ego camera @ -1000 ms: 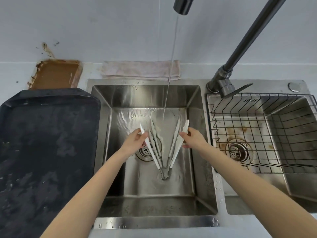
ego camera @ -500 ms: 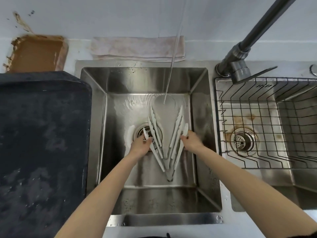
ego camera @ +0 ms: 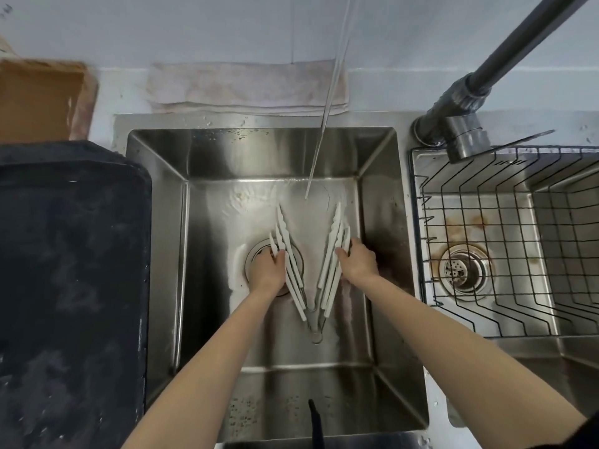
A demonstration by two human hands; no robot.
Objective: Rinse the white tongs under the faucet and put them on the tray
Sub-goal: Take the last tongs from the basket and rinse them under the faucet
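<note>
Reaching down from the near edge, two bare forearms, into the steel left basin [ego camera: 382, 254]; near its front rim a dark strap-like thing [ego camera: 316, 422], too unclear to name. Low in the basin, several white tongs [ego camera: 329, 273] bunched and splayed in a V, joined ends toward the near side, tips fanned toward the far wall. On the left branch, the left hand [ego camera: 269, 270], fingers curled round the white arms, over the drain [ego camera: 256, 254]. On the right branch, the right hand [ego camera: 358, 262], fingers and thumb pinching the outer arms. Falling between the spread tips, touching neither branch, a thin stream of water [ego camera: 327, 102], striking the basin floor just beyond the tongs and sheeting out round them. To the left of the basin, on the tabletop, a large dark tray [ego camera: 71, 286], wet and smeared, well apart from the tongs. To the right, a second basin with a black wire rack [ego camera: 505, 254] and a rust-stained drain. Farther back, the dark faucet [ego camera: 460, 111] base and lever between the basins, neck rising out of view; a folded pale cloth [ego camera: 246, 89] along the wall; a brown board [ego camera: 39, 98] at far left
</note>
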